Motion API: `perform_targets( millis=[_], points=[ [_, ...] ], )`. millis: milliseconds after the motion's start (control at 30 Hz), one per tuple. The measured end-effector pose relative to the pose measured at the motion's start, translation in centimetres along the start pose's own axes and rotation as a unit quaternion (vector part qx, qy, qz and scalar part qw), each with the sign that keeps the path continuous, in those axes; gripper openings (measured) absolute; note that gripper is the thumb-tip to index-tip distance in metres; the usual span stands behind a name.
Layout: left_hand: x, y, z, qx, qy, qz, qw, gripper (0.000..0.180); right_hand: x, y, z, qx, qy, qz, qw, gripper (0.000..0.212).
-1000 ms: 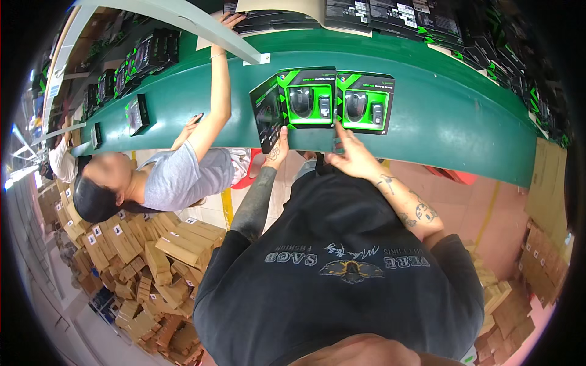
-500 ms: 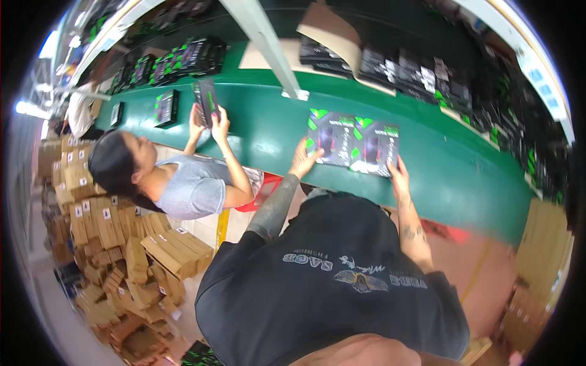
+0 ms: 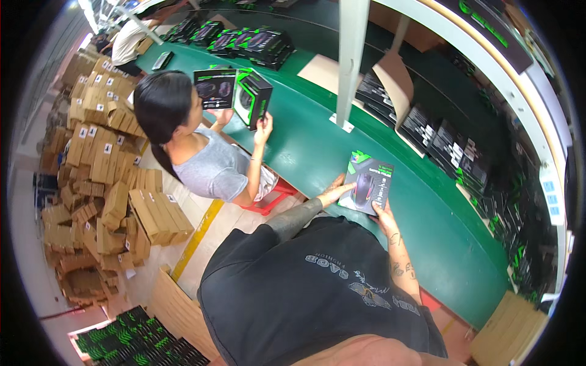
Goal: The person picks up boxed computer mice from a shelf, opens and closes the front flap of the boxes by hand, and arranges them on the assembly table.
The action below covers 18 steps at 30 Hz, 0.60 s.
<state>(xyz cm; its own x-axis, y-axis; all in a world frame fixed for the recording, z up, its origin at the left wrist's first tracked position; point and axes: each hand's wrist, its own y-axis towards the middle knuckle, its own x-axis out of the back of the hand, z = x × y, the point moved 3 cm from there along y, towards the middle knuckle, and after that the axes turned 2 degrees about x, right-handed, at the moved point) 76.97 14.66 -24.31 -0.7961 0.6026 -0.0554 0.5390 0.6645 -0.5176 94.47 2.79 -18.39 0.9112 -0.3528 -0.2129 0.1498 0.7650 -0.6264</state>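
A flat gaming mouse box (image 3: 370, 182), dark grey with a mouse picture and green corners, is tilted up in front of me above the green bench. My left hand (image 3: 334, 192) is at its left edge, with the thumb on the printed front. At the lower right corner, my right hand (image 3: 384, 218) grips the box from the near side. The fingers behind the box are hidden. To my left, a co-worker in a grey shirt holds a similar box (image 3: 251, 97) with its printed cover (image 3: 217, 88) swung out to the side.
The green bench (image 3: 427, 244) curves along in front of me, with a white post (image 3: 351, 67) rising from it. Stacked boxes (image 3: 436, 137) line its far side. Brown cartons (image 3: 97, 152) pile up on the left; black-green boxes (image 3: 137, 341) fill a carton behind me.
Two similar printed panels showed side by side between my hands; now one shows, and my hands are closer together. The view has swung left. The co-worker's box now has its cover out.
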Motion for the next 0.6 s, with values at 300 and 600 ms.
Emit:
perform_targets(
  millis=[300,600],
  points=[
    [5.2,-9.0,-7.5,-0.06,-0.166,-0.093,0.98,0.082,-2.1,0.1,-0.9,0.04,0.072,0.174,0.981,0.064],
    [18.3,-12.3,-22.0,-0.418,-0.078,-0.38,0.822,0.084,-2.9,0.0,5.1,0.09,-0.053,0.102,0.989,0.045]
  ],
)
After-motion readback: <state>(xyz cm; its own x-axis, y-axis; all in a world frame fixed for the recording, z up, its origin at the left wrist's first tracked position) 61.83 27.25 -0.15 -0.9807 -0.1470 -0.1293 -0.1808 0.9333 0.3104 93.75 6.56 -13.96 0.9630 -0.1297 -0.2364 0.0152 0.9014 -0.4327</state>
